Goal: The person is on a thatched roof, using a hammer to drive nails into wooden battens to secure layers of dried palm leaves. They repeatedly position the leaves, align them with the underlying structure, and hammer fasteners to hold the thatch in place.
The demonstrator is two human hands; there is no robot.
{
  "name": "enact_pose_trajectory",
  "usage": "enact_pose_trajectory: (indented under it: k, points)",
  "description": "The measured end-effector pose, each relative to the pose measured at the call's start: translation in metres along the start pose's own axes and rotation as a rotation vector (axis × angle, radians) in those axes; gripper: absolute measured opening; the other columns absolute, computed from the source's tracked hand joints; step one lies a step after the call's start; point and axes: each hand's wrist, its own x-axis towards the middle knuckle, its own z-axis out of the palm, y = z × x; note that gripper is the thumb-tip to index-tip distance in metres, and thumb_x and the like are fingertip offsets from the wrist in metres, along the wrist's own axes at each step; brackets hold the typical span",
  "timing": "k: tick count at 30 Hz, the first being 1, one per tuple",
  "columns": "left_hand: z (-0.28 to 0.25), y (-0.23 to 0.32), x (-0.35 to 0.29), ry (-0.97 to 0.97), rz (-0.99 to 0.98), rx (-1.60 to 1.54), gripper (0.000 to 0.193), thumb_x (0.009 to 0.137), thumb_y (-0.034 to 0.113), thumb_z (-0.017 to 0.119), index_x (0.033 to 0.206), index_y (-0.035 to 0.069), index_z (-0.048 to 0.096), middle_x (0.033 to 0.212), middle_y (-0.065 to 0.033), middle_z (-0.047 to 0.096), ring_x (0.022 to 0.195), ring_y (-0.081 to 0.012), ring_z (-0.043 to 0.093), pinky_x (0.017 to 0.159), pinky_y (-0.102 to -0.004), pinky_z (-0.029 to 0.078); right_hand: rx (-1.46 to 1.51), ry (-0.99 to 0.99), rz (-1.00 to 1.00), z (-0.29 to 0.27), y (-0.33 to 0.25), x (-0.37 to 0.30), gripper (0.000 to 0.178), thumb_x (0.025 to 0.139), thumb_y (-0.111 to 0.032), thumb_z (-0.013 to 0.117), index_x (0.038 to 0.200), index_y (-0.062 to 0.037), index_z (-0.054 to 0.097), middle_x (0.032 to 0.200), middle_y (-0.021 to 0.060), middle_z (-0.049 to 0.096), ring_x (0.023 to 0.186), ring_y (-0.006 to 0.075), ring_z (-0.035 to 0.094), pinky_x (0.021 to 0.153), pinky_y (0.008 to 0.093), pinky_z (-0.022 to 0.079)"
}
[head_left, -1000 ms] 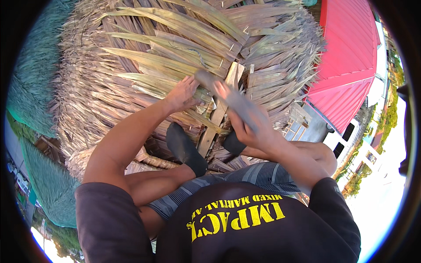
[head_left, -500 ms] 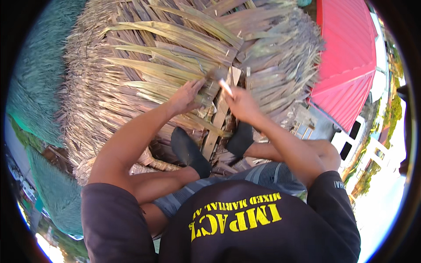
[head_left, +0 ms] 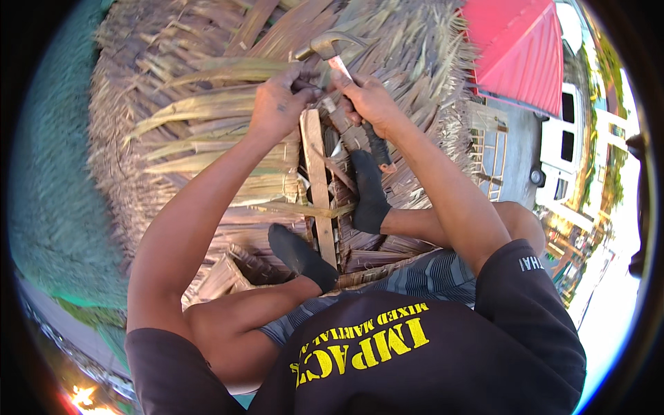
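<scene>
A claw hammer (head_left: 326, 45) with a pale upper shaft and a dark grip is held in my right hand (head_left: 373, 104), its head pointing left and away from me. My left hand (head_left: 279, 104) is just left of the hammer, under its head. The fingers of that hand are bent together in a pinch; whatever lies between them is too small to name. Below both hands, a wooden batten (head_left: 317, 183) runs toward me along the ridge of dry palm-leaf thatch (head_left: 200, 111). Long leaf strips lie overlapped left of the batten.
My feet in dark socks (head_left: 369, 194) brace on the thatch on either side of the batten. The roof drops away at the right, toward a red metal roof (head_left: 515, 55), a ladder-like frame (head_left: 494, 166) and a white vehicle (head_left: 559, 145). Green netting (head_left: 55, 173) covers the slope at left.
My left hand has left the leaf strips and closed its fingers near the hammer head. The hammer, blurred before, now shows clearly, farther from me. The view has shifted.
</scene>
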Motion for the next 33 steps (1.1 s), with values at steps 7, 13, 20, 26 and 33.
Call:
enact_pose_trajectory:
  k: [7,13,20,26,33]
  points:
    - [0.059,-0.044,-0.010,-0.154,-0.020,0.067,0.040,0.092,0.005,0.066,0.132,0.003,0.063,0.095,-0.0105,0.075,0.079,-0.0147,0.071,0.072,-0.0291,0.056,-0.691,0.359,0.091,-0.051,0.118,-0.004,0.048,0.082,-0.031,0.082,0.124,-0.0116,0.069,0.083,0.0158,0.067,0.079,0.0284,0.065,0.077,0.0417,0.052]
    - [0.092,-0.067,-0.010,0.000,-0.365,-0.174,0.050,0.096,0.002,0.060,0.145,0.004,0.051,0.097,-0.0092,0.074,0.085,-0.0141,0.070,0.074,-0.0268,0.057,-0.629,0.198,-0.060,-0.054,0.159,0.021,0.094,0.069,-0.035,0.090,0.150,-0.0135,0.047,0.113,0.0220,0.070,0.103,0.0405,0.066,0.089,0.0450,0.051]
    - [0.074,-0.066,-0.045,-0.168,-0.157,0.082,0.063,0.095,0.002,0.059,0.155,0.006,0.040,0.095,-0.0124,0.076,0.082,-0.0165,0.071,0.074,-0.0310,0.057,-0.779,0.081,-0.229,-0.076,0.154,0.038,0.096,0.065,-0.047,0.091,0.143,-0.0080,0.051,0.121,0.0231,0.068,0.117,0.0435,0.061,0.097,0.0461,0.049]
    - [0.047,-0.059,-0.044,-0.138,-0.007,0.099,0.064,0.095,0.000,0.056,0.156,0.005,0.038,0.093,-0.0117,0.076,0.080,-0.0142,0.071,0.070,-0.0318,0.058,-0.710,0.069,-0.192,-0.087,0.141,0.056,0.076,0.067,-0.049,0.090,0.123,-0.0046,0.065,0.109,0.0207,0.071,0.104,0.0398,0.066,0.089,0.0449,0.051]
    - [0.037,-0.026,0.003,0.086,0.110,-0.105,0.051,0.098,-0.001,0.060,0.147,0.000,0.047,0.102,-0.0094,0.076,0.085,-0.0150,0.073,0.075,-0.0280,0.059,-0.404,0.156,-0.310,-0.112,0.078,0.084,0.066,0.073,-0.054,0.086,0.113,-0.0028,0.069,0.090,0.0167,0.072,0.076,0.0302,0.068,0.073,0.0414,0.054]
